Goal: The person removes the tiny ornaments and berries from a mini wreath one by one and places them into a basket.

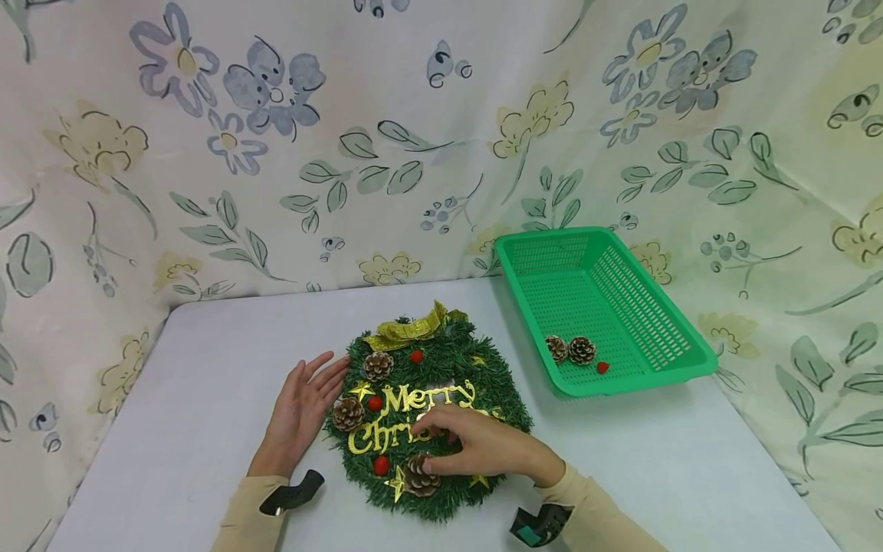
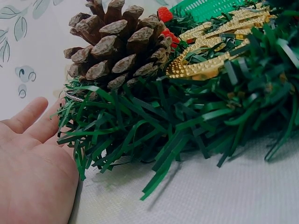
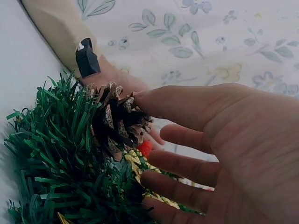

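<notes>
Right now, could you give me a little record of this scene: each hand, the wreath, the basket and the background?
Left hand: beside the wreath's left edge, fingers extended
Right hand: thumb touching the nearest pine cone, fingers over the lettering
Wreath: flat on the white table, gold bow at its far side
Basket: green, holding two pine cones and a small red ornament
Background: floral cloth

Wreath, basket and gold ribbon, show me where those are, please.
Wreath (image 1: pixel 502 383): head view, on the green strands of its right side.
Basket (image 1: pixel 586 295): head view, on the bare floor.
Gold ribbon (image 1: pixel 407 330): head view, near its middle.
</notes>
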`<state>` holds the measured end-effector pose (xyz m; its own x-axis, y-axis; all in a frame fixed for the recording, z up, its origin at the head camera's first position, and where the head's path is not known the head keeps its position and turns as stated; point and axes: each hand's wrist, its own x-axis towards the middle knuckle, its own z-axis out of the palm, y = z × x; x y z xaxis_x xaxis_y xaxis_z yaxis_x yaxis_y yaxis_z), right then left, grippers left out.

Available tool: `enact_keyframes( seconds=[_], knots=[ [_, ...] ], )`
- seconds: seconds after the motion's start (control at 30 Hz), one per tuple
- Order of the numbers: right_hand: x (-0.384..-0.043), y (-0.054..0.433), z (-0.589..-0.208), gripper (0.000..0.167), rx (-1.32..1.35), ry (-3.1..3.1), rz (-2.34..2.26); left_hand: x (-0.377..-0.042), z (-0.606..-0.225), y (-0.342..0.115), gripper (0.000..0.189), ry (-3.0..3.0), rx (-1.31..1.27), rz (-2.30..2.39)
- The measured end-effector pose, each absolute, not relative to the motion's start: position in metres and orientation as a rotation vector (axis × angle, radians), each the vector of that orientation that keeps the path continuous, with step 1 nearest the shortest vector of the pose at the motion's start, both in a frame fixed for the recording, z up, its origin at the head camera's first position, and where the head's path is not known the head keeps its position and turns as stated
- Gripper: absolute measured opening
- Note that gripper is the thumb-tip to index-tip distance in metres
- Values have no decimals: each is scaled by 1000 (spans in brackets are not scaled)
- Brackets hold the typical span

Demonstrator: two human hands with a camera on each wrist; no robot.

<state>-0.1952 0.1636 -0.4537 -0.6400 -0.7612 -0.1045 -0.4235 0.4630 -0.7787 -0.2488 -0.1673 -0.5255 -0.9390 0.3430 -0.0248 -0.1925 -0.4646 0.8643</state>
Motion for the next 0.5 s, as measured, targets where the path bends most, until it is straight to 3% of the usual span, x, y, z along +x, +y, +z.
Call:
enact_keyframes(
  seconds=[0.5],
  knots=[
    [-192, 164, -452, 54, -1036, 2167, -982, -249, -524, -167, 74, 1412, 222, 2439]
  ],
)
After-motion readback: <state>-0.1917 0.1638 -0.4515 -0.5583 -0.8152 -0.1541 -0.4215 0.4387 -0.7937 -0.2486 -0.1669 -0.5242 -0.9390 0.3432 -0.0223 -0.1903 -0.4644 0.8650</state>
